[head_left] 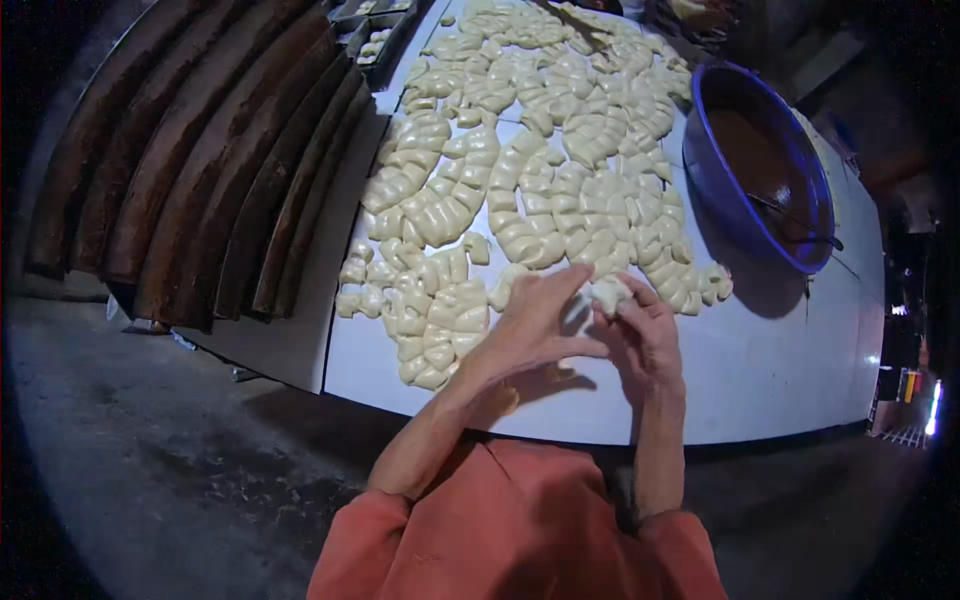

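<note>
Dough point(445, 212) in glossy ridges, bare hands point(541, 312) curved

Grey floor point(130, 430) with dark patches point(250, 485); white table point(780, 375); bright light strip point(934, 408) far right; surroundings dim.

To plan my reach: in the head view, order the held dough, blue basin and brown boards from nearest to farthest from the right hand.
1. Held dough: in the right hand.
2. Blue basin: ahead, to the right.
3. Brown boards: far left.
</note>
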The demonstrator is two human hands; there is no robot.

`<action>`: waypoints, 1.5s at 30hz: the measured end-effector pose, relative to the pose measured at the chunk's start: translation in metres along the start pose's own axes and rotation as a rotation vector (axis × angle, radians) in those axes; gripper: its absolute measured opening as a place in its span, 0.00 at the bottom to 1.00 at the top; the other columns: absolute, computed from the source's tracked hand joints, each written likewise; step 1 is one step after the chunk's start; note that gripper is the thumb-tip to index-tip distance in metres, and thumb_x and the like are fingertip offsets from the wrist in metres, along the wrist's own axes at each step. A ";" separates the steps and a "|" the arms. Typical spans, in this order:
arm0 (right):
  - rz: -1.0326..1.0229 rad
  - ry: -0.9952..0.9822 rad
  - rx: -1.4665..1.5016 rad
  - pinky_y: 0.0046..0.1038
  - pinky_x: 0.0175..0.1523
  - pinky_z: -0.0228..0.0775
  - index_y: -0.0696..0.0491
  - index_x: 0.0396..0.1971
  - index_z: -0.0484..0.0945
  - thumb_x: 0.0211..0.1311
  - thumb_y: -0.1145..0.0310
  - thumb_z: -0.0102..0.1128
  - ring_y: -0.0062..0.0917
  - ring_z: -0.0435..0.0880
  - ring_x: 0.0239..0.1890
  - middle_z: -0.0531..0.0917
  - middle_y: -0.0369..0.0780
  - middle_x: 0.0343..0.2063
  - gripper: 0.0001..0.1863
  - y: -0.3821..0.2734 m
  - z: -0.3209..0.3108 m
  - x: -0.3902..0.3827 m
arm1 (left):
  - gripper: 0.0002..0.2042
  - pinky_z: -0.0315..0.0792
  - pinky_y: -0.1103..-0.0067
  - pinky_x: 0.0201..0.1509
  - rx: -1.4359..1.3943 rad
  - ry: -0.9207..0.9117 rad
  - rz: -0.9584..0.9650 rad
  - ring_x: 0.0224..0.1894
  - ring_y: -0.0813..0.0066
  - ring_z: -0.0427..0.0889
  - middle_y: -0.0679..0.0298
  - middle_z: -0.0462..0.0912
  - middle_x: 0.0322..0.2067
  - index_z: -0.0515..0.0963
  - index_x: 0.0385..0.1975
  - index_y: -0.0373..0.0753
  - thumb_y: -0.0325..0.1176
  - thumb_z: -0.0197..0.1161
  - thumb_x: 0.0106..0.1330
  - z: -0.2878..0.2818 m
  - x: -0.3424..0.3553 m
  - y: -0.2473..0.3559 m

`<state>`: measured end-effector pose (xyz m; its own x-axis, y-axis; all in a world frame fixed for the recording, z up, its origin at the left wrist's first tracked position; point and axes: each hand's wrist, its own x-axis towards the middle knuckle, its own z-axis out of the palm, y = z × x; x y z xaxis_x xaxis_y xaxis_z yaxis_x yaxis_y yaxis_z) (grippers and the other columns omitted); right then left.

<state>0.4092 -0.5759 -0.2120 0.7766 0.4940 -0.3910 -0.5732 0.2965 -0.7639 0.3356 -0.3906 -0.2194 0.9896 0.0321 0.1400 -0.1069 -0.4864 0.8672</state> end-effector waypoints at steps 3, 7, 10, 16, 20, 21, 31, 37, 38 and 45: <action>0.003 0.037 -0.199 0.19 0.36 0.80 0.61 0.52 0.73 0.63 0.74 0.62 0.22 0.85 0.33 0.84 0.41 0.39 0.18 0.004 0.008 -0.003 | 0.23 0.76 0.79 0.47 -0.544 -0.071 -0.409 0.45 0.73 0.84 0.54 0.85 0.47 0.79 0.53 0.33 0.39 0.71 0.61 0.001 0.007 0.018; -0.042 0.136 -0.462 0.19 0.36 0.79 0.60 0.49 0.74 0.63 0.74 0.62 0.20 0.83 0.34 0.82 0.39 0.37 0.16 0.007 -0.003 -0.003 | 0.20 0.76 0.78 0.47 -0.371 0.000 -0.308 0.43 0.73 0.84 0.58 0.85 0.47 0.78 0.55 0.33 0.34 0.66 0.66 0.020 0.003 -0.002; -0.085 0.201 -0.363 0.22 0.45 0.75 0.57 0.47 0.74 0.60 0.75 0.64 0.22 0.80 0.43 0.79 0.39 0.43 0.15 -0.018 0.022 -0.019 | 0.38 0.77 0.71 0.53 -0.592 0.116 -0.300 0.52 0.59 0.84 0.52 0.83 0.51 0.58 0.71 0.35 0.39 0.69 0.64 0.026 0.007 0.019; -0.249 0.040 -0.117 0.22 0.45 0.76 0.58 0.49 0.73 0.58 0.75 0.65 0.21 0.80 0.43 0.79 0.38 0.43 0.19 -0.033 0.015 -0.026 | 0.39 0.72 0.71 0.60 -0.363 0.288 0.305 0.62 0.57 0.77 0.49 0.73 0.63 0.63 0.67 0.29 0.48 0.70 0.62 0.066 0.042 0.039; -0.215 0.022 0.338 0.22 0.44 0.78 0.56 0.49 0.74 0.63 0.72 0.64 0.20 0.81 0.43 0.79 0.36 0.41 0.16 -0.052 -0.001 -0.024 | 0.49 0.72 0.77 0.60 -0.493 0.284 0.309 0.58 0.65 0.77 0.48 0.73 0.62 0.51 0.73 0.33 0.50 0.72 0.60 0.109 0.066 0.042; -0.252 0.025 0.326 0.21 0.45 0.77 0.56 0.49 0.74 0.66 0.68 0.63 0.20 0.81 0.42 0.79 0.35 0.39 0.15 -0.054 -0.007 -0.020 | 0.49 0.72 0.77 0.60 -0.512 0.256 0.317 0.58 0.65 0.77 0.48 0.73 0.62 0.51 0.73 0.33 0.50 0.72 0.60 0.119 0.070 0.043; -0.554 0.274 -0.722 0.25 0.39 0.70 0.56 0.37 0.76 0.68 0.65 0.55 0.19 0.78 0.33 0.79 0.33 0.30 0.09 -0.238 -0.132 0.084 | 0.24 0.78 0.75 0.52 -0.702 0.090 -0.282 0.47 0.70 0.83 0.50 0.81 0.50 0.65 0.66 0.35 0.27 0.59 0.71 0.102 0.052 0.032; -0.129 -0.010 -1.712 0.38 0.47 0.73 0.59 0.38 0.80 0.57 0.61 0.59 0.37 0.84 0.41 0.85 0.48 0.39 0.17 -0.234 -0.196 0.158 | 0.20 0.78 0.77 0.51 -0.657 0.107 -0.418 0.45 0.69 0.84 0.54 0.84 0.47 0.71 0.60 0.32 0.31 0.61 0.71 0.085 0.046 0.029; -0.101 -0.043 -1.652 0.37 0.48 0.73 0.58 0.38 0.81 0.57 0.61 0.59 0.36 0.84 0.41 0.85 0.47 0.38 0.16 -0.232 -0.185 0.155 | 0.20 0.78 0.77 0.50 -0.590 0.068 -0.406 0.45 0.70 0.84 0.54 0.84 0.47 0.73 0.59 0.31 0.32 0.62 0.71 0.081 0.041 0.026; -0.256 0.047 -1.165 0.28 0.45 0.72 0.58 0.35 0.78 0.66 0.62 0.58 0.22 0.81 0.37 0.82 0.38 0.31 0.13 -0.238 -0.146 0.128 | 0.17 0.78 0.74 0.49 -0.893 0.085 -0.526 0.43 0.69 0.83 0.56 0.82 0.46 0.75 0.56 0.30 0.32 0.61 0.71 0.094 0.045 0.021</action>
<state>0.6828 -0.7023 -0.1555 0.8564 0.4913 -0.1589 0.1634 -0.5498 -0.8191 0.3872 -0.4814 -0.2398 0.9255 0.1317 -0.3551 0.2697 0.4292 0.8620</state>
